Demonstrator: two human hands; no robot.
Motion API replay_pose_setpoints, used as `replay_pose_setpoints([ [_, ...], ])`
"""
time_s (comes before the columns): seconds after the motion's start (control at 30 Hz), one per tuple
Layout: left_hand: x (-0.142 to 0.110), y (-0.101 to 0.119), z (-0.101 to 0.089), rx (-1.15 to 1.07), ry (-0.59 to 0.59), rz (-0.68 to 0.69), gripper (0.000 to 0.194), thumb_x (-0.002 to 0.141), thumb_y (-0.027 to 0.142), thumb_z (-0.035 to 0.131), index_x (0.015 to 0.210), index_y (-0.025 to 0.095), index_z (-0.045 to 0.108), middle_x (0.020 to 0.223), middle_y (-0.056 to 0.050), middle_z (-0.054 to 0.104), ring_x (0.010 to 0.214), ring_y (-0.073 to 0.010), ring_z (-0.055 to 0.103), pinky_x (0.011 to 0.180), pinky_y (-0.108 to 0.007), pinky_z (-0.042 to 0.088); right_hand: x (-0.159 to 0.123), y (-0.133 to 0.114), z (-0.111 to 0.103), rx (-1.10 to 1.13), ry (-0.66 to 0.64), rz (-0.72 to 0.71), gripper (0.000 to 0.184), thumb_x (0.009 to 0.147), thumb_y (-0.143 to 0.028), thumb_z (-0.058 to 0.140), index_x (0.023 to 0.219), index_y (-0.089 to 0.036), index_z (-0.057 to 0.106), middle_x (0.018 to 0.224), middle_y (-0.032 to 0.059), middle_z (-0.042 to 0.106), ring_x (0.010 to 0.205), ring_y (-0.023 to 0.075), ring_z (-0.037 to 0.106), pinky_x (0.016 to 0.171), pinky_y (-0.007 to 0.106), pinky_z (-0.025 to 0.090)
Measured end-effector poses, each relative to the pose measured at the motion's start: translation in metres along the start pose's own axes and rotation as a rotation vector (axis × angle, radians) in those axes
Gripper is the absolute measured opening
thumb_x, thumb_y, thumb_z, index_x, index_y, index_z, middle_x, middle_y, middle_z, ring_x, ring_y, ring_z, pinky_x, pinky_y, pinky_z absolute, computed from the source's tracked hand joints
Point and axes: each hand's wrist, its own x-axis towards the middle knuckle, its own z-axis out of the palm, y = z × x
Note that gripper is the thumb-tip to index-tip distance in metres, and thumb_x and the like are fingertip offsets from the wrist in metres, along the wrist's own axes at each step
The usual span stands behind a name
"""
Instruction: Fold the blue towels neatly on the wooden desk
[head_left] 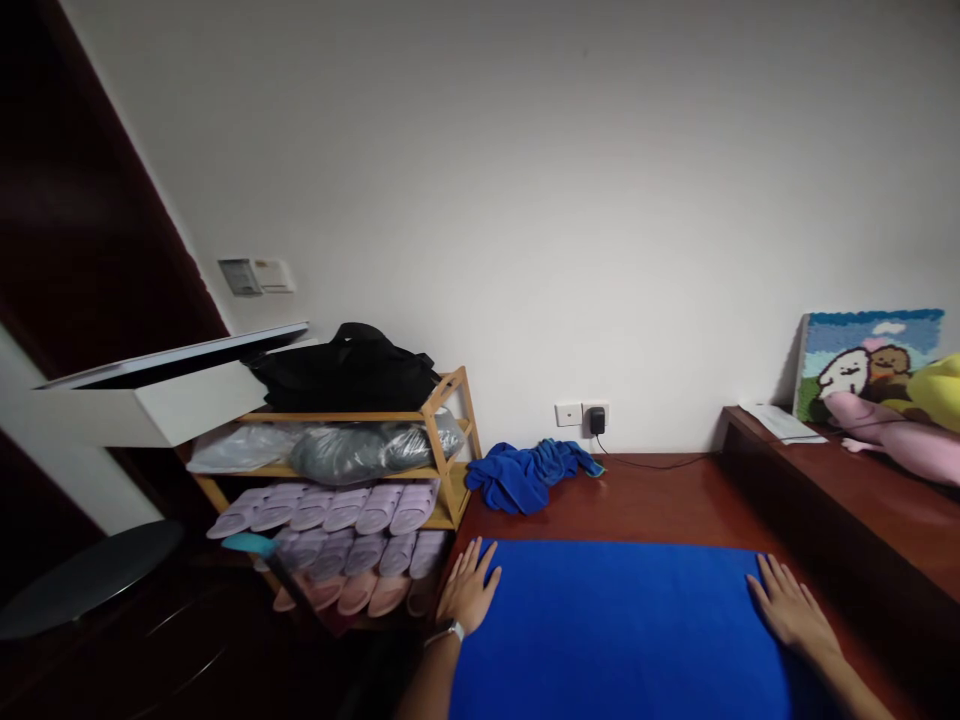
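Observation:
A smooth blue cloth (615,630) lies flat on the reddish-brown wooden table (667,500). At its far left corner rests my left hand (468,588), fingers stretched out, with a watch band on the wrist. My right hand (792,606) lies flat at the far right corner, its fingers extended and slightly spread. Both palms face down, and neither hand grips anything. Beyond the cloth sits a crumpled blue cloth (525,474), near the wall and apart from both hands.
Left stands a wooden rack (448,440) with several slippers (345,507), a black bag (352,370) and an open white box (187,400). A plugged-in black adapter (597,420) trails a cable. The raised ledge (847,470) at right holds a pink plush toy (892,435) and a picture (847,345).

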Motion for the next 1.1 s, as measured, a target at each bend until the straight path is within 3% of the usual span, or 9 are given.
replay_pose_setpoints([
  [0.2,-0.001,0.002,0.002,-0.009,0.009,-0.004,0.059,0.107,0.047,0.037,0.162,0.027,0.044,0.173,-0.009,0.036,0.160,-0.0269,0.031,0.131,-0.050,0.027,0.012,-0.011,-0.040,-0.007,-0.169,0.147,0.080,0.095,-0.051,0.023,0.162,-0.011,0.042,0.171,0.0134,0.035,0.157,0.0291,0.032,0.127,0.053,0.031],
  [0.3,-0.002,0.003,0.001,-0.019,0.012,-0.004,0.058,0.107,0.047,0.037,0.161,0.027,0.045,0.173,-0.008,0.036,0.160,-0.0276,0.031,0.131,-0.051,0.027,0.007,-0.052,-0.060,-0.015,-0.135,0.144,0.074,0.097,-0.043,0.026,0.159,-0.007,0.046,0.168,0.0171,0.040,0.157,0.0315,0.035,0.127,0.053,0.032],
  [0.43,-0.003,0.006,-0.001,-0.009,-0.009,-0.015,0.059,0.107,0.048,0.036,0.162,0.027,0.044,0.174,-0.008,0.034,0.161,-0.0264,0.029,0.131,-0.048,0.025,-0.027,-0.180,-0.069,0.036,-0.034,-0.135,0.071,0.101,-0.037,0.021,0.162,-0.004,0.039,0.170,0.0152,0.036,0.160,0.0304,0.028,0.131,0.051,0.021],
  [0.57,-0.004,0.006,-0.003,-0.013,-0.018,-0.020,0.060,0.108,0.049,0.036,0.163,0.026,0.042,0.175,-0.010,0.031,0.161,-0.0263,0.028,0.131,-0.048,0.026,-0.074,-0.332,-0.065,0.212,-0.153,-0.486,0.070,0.104,-0.044,0.022,0.166,-0.012,0.033,0.173,0.0078,0.028,0.162,0.0245,0.022,0.133,0.046,0.016],
  [0.63,-0.004,0.005,-0.002,-0.016,-0.006,-0.015,0.060,0.108,0.049,0.036,0.163,0.026,0.042,0.174,-0.009,0.032,0.161,-0.0266,0.029,0.131,-0.049,0.026,-0.090,-0.383,-0.062,0.259,-0.214,-0.576,0.071,0.105,-0.047,0.022,0.166,-0.011,0.030,0.174,0.0088,0.025,0.163,0.0243,0.019,0.133,0.047,0.014],
  [0.7,-0.004,0.004,0.000,-0.016,0.008,-0.012,0.060,0.107,0.050,0.036,0.162,0.027,0.043,0.174,-0.008,0.033,0.161,-0.0267,0.030,0.130,-0.049,0.027,-0.097,-0.407,-0.058,0.285,-0.245,-0.614,0.073,0.105,-0.051,0.022,0.167,-0.011,0.029,0.174,0.0098,0.023,0.163,0.0251,0.018,0.134,0.049,0.013],
  [0.77,-0.004,0.003,0.002,-0.014,0.015,-0.012,0.060,0.107,0.050,0.036,0.163,0.028,0.042,0.174,-0.008,0.034,0.160,-0.0269,0.030,0.130,-0.050,0.028,-0.093,-0.403,-0.053,0.296,-0.246,-0.612,0.075,0.105,-0.056,0.022,0.167,-0.014,0.028,0.174,0.0095,0.024,0.163,0.0259,0.018,0.134,0.050,0.012],
  [0.87,-0.003,0.001,0.003,-0.017,0.010,-0.008,0.060,0.107,0.049,0.035,0.163,0.028,0.042,0.174,-0.008,0.033,0.160,-0.0270,0.030,0.130,-0.050,0.028,-0.074,-0.353,-0.045,0.278,-0.212,-0.537,0.077,0.105,-0.060,0.022,0.167,-0.016,0.029,0.174,0.0086,0.025,0.163,0.0254,0.019,0.134,0.049,0.012],
  [1.1,0.000,0.000,0.002,-0.008,0.015,-0.001,0.059,0.107,0.048,0.038,0.162,0.027,0.044,0.173,-0.009,0.035,0.160,-0.0267,0.031,0.131,-0.050,0.026,-0.013,-0.125,-0.029,0.058,-0.118,-0.144,0.079,0.099,-0.052,0.022,0.167,-0.012,0.030,0.173,0.0096,0.028,0.162,0.0280,0.023,0.131,0.052,0.020],
])
